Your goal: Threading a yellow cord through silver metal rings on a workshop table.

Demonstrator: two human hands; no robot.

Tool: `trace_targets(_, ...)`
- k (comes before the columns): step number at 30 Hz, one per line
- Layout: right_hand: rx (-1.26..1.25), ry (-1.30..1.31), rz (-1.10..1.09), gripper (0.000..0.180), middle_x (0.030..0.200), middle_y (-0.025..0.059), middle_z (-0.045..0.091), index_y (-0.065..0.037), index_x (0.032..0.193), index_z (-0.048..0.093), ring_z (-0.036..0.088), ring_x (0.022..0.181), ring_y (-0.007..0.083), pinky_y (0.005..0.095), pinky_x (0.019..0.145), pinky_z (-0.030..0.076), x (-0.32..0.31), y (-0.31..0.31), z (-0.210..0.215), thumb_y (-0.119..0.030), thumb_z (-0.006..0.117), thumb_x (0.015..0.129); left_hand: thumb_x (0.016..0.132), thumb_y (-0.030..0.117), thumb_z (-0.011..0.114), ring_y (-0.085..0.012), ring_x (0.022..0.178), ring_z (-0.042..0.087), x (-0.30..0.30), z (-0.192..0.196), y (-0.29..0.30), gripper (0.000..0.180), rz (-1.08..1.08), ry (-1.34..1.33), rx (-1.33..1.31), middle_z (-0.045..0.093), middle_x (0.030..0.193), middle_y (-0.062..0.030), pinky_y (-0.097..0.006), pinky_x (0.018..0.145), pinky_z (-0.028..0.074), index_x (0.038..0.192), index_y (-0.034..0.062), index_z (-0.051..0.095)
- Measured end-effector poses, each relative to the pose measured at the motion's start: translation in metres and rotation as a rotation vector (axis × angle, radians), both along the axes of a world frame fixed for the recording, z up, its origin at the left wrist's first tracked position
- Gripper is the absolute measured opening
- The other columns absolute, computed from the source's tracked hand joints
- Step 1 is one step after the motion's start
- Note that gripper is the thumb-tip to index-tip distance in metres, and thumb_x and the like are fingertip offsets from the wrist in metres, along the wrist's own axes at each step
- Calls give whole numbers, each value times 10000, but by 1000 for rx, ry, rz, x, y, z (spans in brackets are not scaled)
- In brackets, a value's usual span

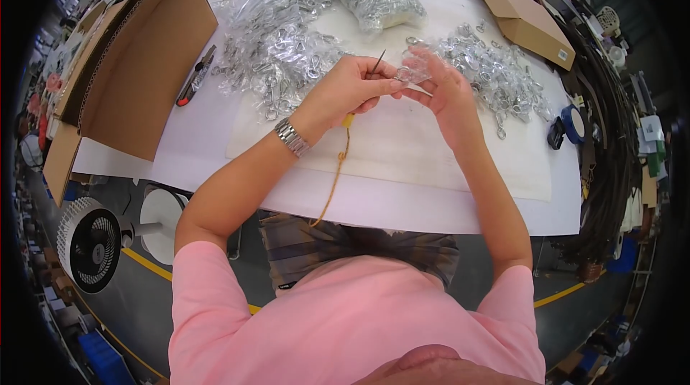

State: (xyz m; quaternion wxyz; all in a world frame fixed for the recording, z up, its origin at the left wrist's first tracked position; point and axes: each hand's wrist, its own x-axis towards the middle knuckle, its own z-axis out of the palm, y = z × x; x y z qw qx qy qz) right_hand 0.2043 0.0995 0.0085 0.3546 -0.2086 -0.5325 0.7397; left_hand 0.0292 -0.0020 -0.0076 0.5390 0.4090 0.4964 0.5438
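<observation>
My left hand (363, 86) is closed around a thin, dark, pointed tool (379, 61). Its tip sticks up past my fingers, and a yellow end (348, 120) shows below the hand, with an orange cord (336, 184) hanging from it over the table edge. Between my hands is a small clear plastic bag (412, 66) with shiny metal in it; my right hand (449, 86) grips it, fingers bent. My left thumb tip reaches the bag's lower side. Right of my right hand spreads a pile of small bagged metal clasps (496, 72).
A larger heap of bagged metal pieces (287, 47) lies left of my hands, with full clear bags (377, 4) behind. A cardboard box (144, 61) and utility knife (195, 77) are at left. On the right are a carton (525, 22), tape measure (573, 124) and dark straps (611, 140).
</observation>
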Motion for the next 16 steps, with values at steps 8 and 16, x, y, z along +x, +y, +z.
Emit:
trace_targets(8, -112, -81, 61, 361, 1168, 132, 736, 24, 1185, 695, 701, 1095, 204, 345, 984, 559, 8, 4, -10, -300, 609, 1050, 959, 177, 727, -12, 531, 450, 2, 9, -4, 246, 76, 178, 41, 733, 877, -32, -184, 452, 286, 1115, -8, 684)
trace_targets(16, -196, -60, 73, 387, 1222, 149, 731, 20, 1205, 684, 691, 1172, 254, 352, 1047, 519, 11, 8, -11, -326, 616, 1046, 955, 210, 744, 11, 550, 448, -2, 17, -7, 279, 223, 217, 39, 736, 869, -6, -184, 450, 293, 1169, 34, 717)
